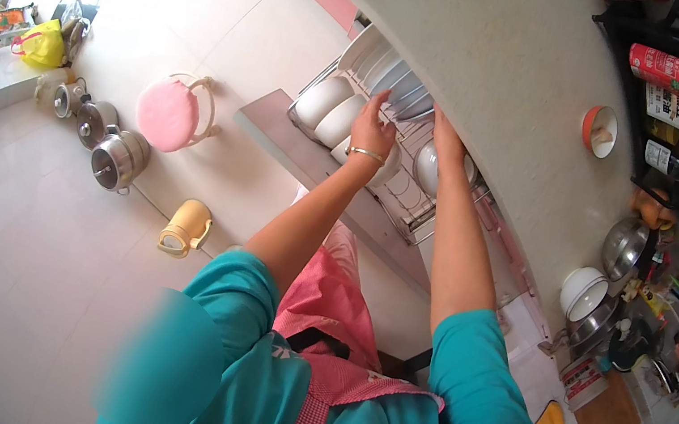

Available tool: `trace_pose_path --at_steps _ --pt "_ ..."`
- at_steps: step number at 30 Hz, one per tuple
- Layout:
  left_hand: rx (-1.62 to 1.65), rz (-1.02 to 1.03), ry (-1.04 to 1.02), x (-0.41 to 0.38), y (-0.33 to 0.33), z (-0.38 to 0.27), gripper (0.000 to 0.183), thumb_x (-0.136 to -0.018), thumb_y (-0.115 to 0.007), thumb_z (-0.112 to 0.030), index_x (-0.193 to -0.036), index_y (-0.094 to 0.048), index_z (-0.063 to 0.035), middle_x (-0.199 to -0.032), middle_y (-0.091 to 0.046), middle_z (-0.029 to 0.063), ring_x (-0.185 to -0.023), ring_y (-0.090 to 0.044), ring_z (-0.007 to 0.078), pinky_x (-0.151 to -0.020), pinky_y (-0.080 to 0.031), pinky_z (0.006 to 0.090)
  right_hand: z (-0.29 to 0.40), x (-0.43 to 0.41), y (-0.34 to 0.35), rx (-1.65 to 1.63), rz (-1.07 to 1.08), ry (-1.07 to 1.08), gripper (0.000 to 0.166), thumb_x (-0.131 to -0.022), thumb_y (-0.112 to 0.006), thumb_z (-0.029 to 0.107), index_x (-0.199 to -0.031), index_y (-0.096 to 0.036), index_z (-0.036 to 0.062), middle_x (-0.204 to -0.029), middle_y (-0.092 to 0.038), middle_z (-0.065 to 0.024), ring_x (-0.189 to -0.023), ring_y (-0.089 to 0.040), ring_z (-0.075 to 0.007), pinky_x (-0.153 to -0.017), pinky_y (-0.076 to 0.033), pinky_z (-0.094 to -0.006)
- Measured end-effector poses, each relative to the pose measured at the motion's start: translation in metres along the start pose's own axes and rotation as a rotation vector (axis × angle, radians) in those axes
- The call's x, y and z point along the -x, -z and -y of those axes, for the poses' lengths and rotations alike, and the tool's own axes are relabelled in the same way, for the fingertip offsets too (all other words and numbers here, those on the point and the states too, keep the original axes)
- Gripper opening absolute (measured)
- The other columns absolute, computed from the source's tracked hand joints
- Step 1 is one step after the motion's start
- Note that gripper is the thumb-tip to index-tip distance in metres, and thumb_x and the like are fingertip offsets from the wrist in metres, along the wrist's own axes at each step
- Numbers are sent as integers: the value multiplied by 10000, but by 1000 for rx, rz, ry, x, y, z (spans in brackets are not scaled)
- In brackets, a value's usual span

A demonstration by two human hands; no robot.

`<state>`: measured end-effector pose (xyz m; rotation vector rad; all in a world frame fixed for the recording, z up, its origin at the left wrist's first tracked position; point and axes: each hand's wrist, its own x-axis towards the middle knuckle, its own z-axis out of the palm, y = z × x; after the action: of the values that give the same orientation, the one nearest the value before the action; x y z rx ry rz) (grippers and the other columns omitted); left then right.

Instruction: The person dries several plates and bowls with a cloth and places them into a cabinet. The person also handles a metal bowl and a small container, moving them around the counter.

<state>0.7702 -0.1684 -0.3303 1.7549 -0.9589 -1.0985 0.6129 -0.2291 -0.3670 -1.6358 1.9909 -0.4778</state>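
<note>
A metal wire dish rack [408, 214] sits in a pulled-out drawer [285, 131] below the counter. Upright plates [397, 79] stand in a row at its far end, and white bowls [326, 101] line its left side. My left hand [373, 128], with a bangle at the wrist, is at the left edge of the plates, fingers apart. At their right side is my right hand [448, 139]; its fingertips are partly hidden near the counter edge, so its grip is unclear. Below it lies a clear glass or glossy bowl [430, 167] in the rack.
The countertop [509, 58] overhangs the drawer on the right. It carries an orange-and-white bowl [599, 131], stacked white bowls [584, 294], sauce bottles [671, 110] and a wooden board [607, 416]. On the floor stand a pink-topped stool [167, 113], a yellow jug [185, 227] and lidded pots [120, 158].
</note>
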Motion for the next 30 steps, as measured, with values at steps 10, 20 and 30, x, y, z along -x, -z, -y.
trace_pose_path --at_steps 10,20,30 --pt "-58 173 19 23 21 10 440 -699 -528 62 -1113 -598 -70 -1061 -643 103 -932 -630 225 -770 -514 303 22 6 18 143 -137 9 457 -879 -539 321 -1199 -523 -5 -1187 -559 -187 -1031 -531 -317 -880 -409 -392" --pt "-465 351 -236 12 -36 23 266 -777 -606 -87 -1030 -667 -142 -1108 -637 92 -1112 -528 258 -986 -342 421 30 43 25 -561 -261 -233 297 -824 -582 144 -1002 -576 -94 -936 -647 -129 -819 -608 -193 -729 -488 -323" --pt "-334 317 25 10 -39 29 196 -746 -682 -190 -938 -703 -155 -1007 -669 79 -908 -541 282 -898 -389 363 34 37 14 -452 -312 -140 245 -804 -609 138 -924 -597 -75 -860 -665 -106 -745 -620 -171 -685 -482 -290"
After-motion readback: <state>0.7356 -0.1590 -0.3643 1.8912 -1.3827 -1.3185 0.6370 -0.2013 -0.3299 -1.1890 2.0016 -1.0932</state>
